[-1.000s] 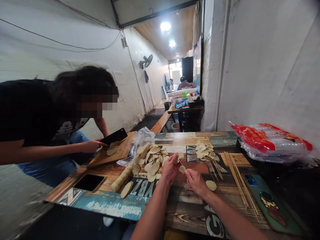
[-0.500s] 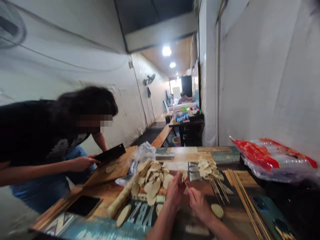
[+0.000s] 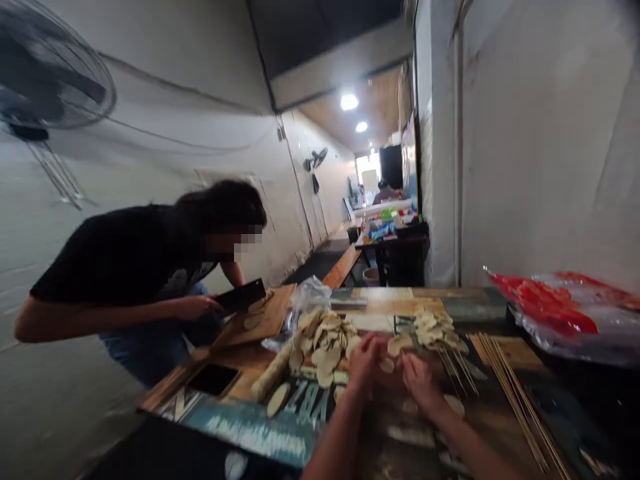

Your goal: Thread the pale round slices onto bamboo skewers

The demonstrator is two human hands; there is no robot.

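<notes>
My left hand [image 3: 367, 361] and my right hand [image 3: 419, 380] meet over the patterned wooden table [image 3: 385, 303], fingers pinched around pale round slices [image 3: 394, 348] on a thin skewer. The frame is blurred, so the skewer itself is hard to see. A heap of loose slices [image 3: 325, 337] lies just left of my left hand. Filled skewers [image 3: 436, 331] lie beyond my right hand. One single slice [image 3: 454, 405] rests beside my right wrist.
A person in a black shirt [image 3: 125, 260] leans over a cutting board [image 3: 260, 320] on the left, holding a cleaver [image 3: 240, 297]. Bare skewers [image 3: 515, 393], a red-and-clear plastic pack [image 3: 560, 313], a dough log [image 3: 270, 377] and a phone [image 3: 213, 380] lie on the table.
The camera has tilted up and swung left, so the table sits lower in view. My hands stay together at the skewer with the slices. The other person keeps the cleaver at the board.
</notes>
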